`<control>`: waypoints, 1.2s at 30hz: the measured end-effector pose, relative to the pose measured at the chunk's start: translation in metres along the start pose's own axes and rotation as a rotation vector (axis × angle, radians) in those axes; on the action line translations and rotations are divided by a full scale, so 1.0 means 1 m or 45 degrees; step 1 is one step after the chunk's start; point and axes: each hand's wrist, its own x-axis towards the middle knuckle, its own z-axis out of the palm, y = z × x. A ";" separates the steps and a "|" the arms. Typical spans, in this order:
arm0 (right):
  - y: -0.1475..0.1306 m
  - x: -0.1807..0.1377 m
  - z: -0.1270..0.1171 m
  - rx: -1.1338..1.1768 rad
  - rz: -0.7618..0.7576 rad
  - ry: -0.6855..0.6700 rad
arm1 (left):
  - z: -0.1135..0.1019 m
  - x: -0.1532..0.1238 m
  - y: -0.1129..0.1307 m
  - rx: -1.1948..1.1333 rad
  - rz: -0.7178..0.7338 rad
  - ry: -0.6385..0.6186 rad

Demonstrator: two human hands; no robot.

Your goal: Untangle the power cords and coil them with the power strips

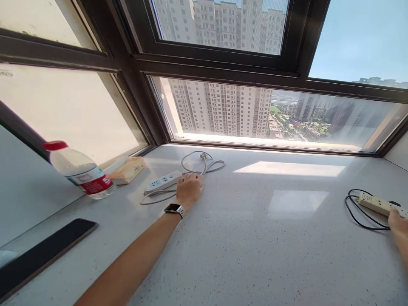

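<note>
My left hand (189, 190), with a watch on the wrist, reaches across the pale stone sill (242, 238) and rests against the near end of a white power strip (162, 181). Its fingers curl at the strip's end and grey cable (204, 163), which loops behind it. Whether they grip is unclear. At the right edge my right hand (398, 223) lies by a cream power strip (381, 205) with a black cable (357, 212). Only part of this hand shows, and its fingers are hidden.
A plastic water bottle (81, 170) with a red cap and label stands at the left, next to a yellow tissue pack (129, 169). A dark phone (44, 250) lies at the near left. Large dark-framed windows (223, 68) run along the far side.
</note>
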 end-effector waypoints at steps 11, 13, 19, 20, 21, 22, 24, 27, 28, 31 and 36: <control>-0.114 -0.078 0.015 0.210 -0.130 -0.378 | 0.029 0.010 0.028 -0.047 -0.195 0.064; -0.127 -0.098 0.019 0.267 -0.163 -0.460 | 0.029 0.013 0.020 -0.056 -0.161 0.084; -0.133 -0.127 0.026 0.317 -0.225 -0.680 | 0.022 0.026 0.000 -0.067 -0.225 0.029; -0.133 -0.127 0.026 0.319 -0.214 -0.696 | 0.019 0.030 -0.003 -0.064 -0.241 0.034; -0.132 -0.127 0.025 0.317 -0.193 -0.711 | 0.017 0.034 -0.007 -0.064 -0.264 0.030; -0.131 -0.126 0.024 0.313 -0.162 -0.727 | 0.015 0.039 -0.011 -0.072 -0.292 0.011; -0.129 -0.126 0.022 0.312 -0.086 -0.750 | 0.012 0.047 -0.018 -0.108 -0.347 -0.063; -0.129 -0.126 0.022 0.338 0.018 -0.777 | 0.013 0.053 -0.021 -0.163 -0.345 -0.150; -0.129 -0.126 0.022 0.348 0.043 -0.790 | 0.015 0.052 -0.020 -0.171 -0.339 -0.156; -0.131 -0.126 0.021 0.366 0.103 -0.815 | 0.019 0.044 -0.012 -0.178 -0.347 -0.135; -0.134 -0.125 0.019 0.361 0.195 -0.836 | 0.006 0.038 -0.004 -0.300 -0.326 0.022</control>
